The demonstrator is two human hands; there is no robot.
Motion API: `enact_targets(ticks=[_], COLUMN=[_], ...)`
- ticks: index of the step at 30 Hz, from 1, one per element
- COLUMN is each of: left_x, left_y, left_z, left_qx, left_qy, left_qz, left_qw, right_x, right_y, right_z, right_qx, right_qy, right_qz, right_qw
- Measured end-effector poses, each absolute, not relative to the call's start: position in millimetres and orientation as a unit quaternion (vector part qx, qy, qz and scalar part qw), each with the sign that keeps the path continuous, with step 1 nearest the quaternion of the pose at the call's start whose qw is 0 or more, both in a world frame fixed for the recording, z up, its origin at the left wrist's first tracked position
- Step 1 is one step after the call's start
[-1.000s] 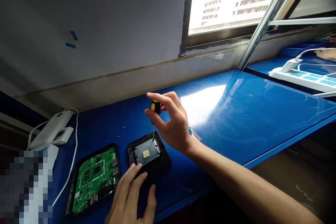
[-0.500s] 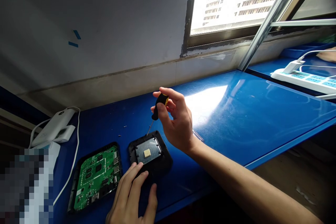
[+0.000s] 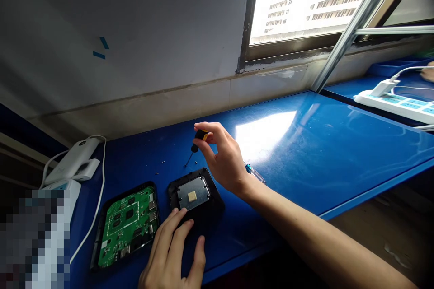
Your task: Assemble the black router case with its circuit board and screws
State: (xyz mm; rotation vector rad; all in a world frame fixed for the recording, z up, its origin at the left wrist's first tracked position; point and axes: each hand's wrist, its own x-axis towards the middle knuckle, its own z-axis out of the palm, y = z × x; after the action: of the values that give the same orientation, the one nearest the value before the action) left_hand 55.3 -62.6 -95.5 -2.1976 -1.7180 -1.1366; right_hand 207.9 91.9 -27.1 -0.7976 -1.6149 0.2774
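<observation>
My right hand (image 3: 222,158) grips a black-and-yellow screwdriver (image 3: 200,137) by its handle. The shaft slants down to the left, its tip just beyond the far edge of a black plastic cover (image 3: 217,196). Set in that cover is a metal plate (image 3: 200,189) with a small beige square pad (image 3: 192,196) on it. My left hand (image 3: 171,250) lies with fingers spread, fingertips at the cover's near left edge. To its left is a black housing half holding a green circuit board (image 3: 127,226). Small screws (image 3: 163,161) lie on the table behind.
A second screwdriver with a clear and blue handle (image 3: 254,171) lies partly behind my right wrist. White power gear (image 3: 73,162) and a cable (image 3: 101,185) stand at the left. A power strip (image 3: 400,103) is at the far right, near another person's hand (image 3: 427,72).
The screwdriver's tip has moved off the cover's far edge, up and to the left over the table. My right hand shifted with it. My left hand stays at the cover.
</observation>
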Motion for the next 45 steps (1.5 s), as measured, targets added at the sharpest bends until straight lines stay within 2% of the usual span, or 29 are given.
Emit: enact_targets(ticks=[12, 21, 45], left_x=[56.3, 55.3, 55.1], left_y=[-63.0, -63.2, -61.5], left_z=[-93.7, -97.5, -94.8], left_qx=[-0.726, -0.728, -0.737], left_qy=[-0.571, -0.569, -0.554], left_qz=[-0.380, -0.377, -0.380], left_qw=[0.055, 0.063, 0.066], right_x=[207.3, 212.9, 208.7], right_y=[91.7, 84.5, 78.0], right_z=[-26.9, -20.9, -20.6], right_qx=[-0.347, -0.338, -0.260], right_qy=[-0.706, -0.658, -0.709], right_qz=[0.115, 0.105, 0.129], right_qw=[0.606, 0.664, 0.642])
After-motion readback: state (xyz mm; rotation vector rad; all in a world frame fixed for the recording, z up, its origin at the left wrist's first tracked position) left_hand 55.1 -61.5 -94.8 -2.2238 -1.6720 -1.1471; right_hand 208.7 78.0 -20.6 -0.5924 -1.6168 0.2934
